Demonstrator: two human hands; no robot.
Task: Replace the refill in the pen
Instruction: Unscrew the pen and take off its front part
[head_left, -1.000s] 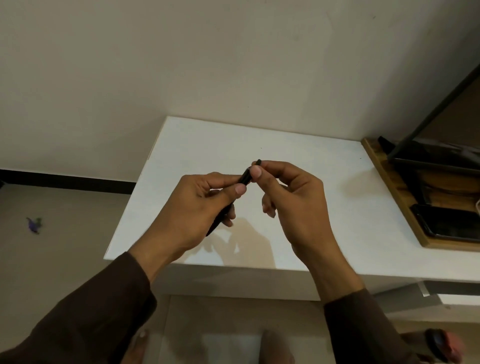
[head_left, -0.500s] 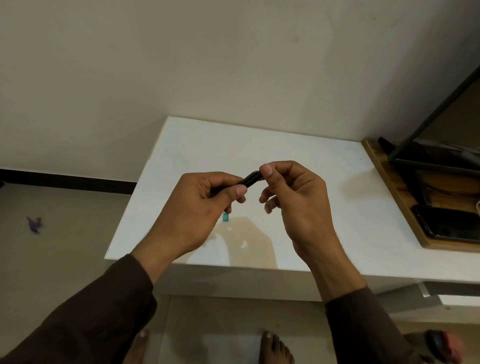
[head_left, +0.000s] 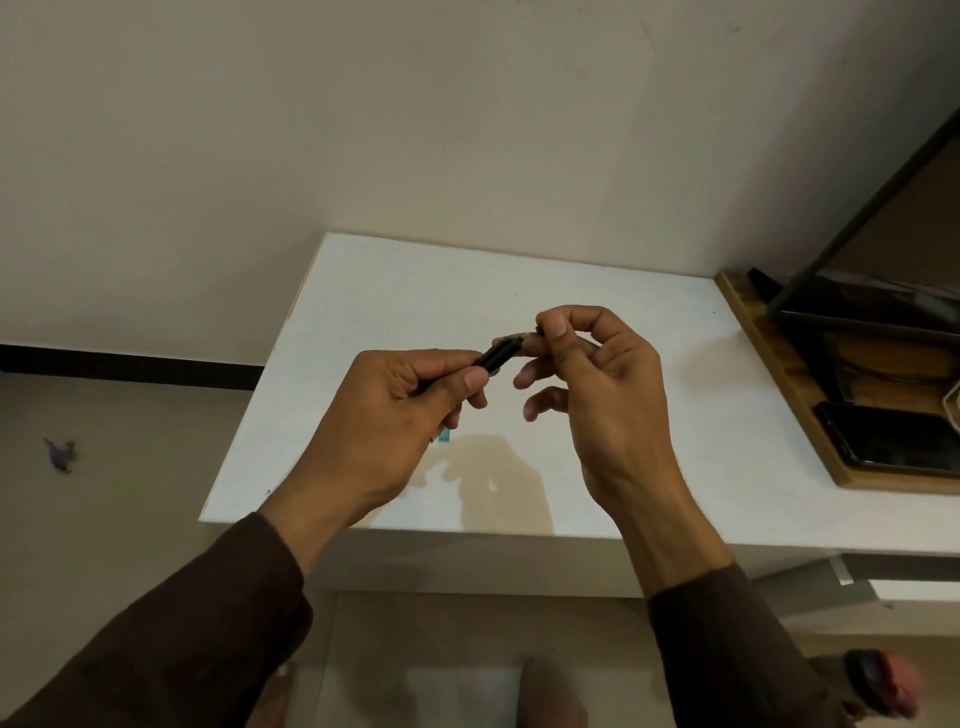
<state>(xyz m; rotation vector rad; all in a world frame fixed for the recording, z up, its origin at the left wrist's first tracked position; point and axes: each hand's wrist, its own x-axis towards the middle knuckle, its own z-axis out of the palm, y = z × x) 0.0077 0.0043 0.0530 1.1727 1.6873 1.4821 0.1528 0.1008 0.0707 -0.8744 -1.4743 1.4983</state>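
Note:
I hold a black pen (head_left: 501, 355) above the white table (head_left: 363, 291). My left hand (head_left: 395, 415) is wrapped around the pen's barrel, so only its upper end shows beyond my thumb. My right hand (head_left: 597, 395) pinches a small dark piece (head_left: 540, 329) at that end between thumb and forefinger; a narrow gap shows between it and the barrel. A bit of teal (head_left: 443, 435) peeks out below my left hand; what it is I cannot tell.
A wooden tray (head_left: 769, 374) at the table's right edge holds a dark phone (head_left: 893, 441) and a black stand. The table's near edge runs just under my wrists. A wall stands behind the table, and floor lies to the left.
The pen has tilted from steep to nearly level. My right hand has shifted right and up, drawing the small end piece slightly away from the barrel.

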